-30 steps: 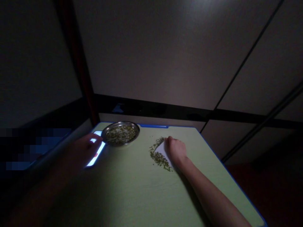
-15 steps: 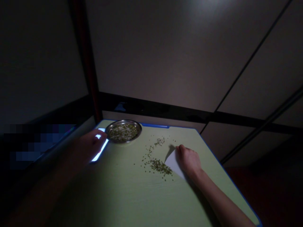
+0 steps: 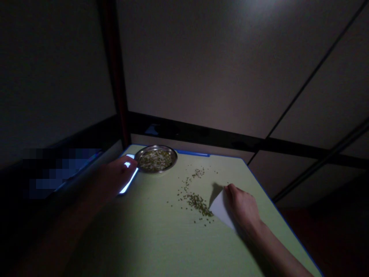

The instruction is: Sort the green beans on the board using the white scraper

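My right hand is closed on a piece of white paper, which stands tilted on the table with one corner at the edge of a pile of small green beans. More beans lie scattered behind the pile. At the far left, a round steel plate holds beans mixed with white grains. The fingers of my left hand are curled at the plate's left rim and appear to grip it. A lit phone lies under that hand, partly covered by it.
The light green table has a blue edge and a blue strip at its far side. Pale panels with a dark band rise behind it. The room is dim, and the left forearm is in shadow.
My right hand and the paper have moved slightly right and nearer to me, away from the bulk of the pile. My left hand stays at the plate. The whole view has shifted a little.
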Demonstrator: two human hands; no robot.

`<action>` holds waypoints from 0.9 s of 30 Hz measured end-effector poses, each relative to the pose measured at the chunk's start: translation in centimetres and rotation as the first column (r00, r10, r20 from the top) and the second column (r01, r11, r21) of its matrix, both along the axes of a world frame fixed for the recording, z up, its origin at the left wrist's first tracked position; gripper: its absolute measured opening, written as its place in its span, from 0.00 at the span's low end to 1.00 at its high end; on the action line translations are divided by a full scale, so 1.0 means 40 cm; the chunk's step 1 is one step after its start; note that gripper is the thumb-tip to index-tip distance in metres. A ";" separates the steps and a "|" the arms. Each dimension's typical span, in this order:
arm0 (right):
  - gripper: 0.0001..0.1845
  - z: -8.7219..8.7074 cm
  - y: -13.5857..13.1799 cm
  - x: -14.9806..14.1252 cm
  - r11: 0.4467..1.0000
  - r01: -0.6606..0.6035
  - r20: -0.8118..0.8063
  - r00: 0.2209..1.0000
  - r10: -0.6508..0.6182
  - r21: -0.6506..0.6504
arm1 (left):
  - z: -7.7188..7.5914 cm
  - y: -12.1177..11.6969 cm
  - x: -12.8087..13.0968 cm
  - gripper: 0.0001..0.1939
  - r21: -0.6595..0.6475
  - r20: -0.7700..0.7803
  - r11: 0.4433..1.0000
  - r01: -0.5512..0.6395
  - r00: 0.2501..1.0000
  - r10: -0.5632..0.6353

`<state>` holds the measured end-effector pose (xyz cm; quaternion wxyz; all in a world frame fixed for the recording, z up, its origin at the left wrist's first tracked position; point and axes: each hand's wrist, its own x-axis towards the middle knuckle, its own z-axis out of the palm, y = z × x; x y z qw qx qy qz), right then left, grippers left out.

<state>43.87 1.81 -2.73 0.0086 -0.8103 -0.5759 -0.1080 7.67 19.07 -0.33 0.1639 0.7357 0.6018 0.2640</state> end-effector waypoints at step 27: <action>0.10 0.093 -0.158 -0.033 0.929 -0.356 -0.310 0.899 0.311 -0.102 | -0.001 -0.008 0.003 0.18 0.009 0.079 1.000 0.008 0.997 -0.008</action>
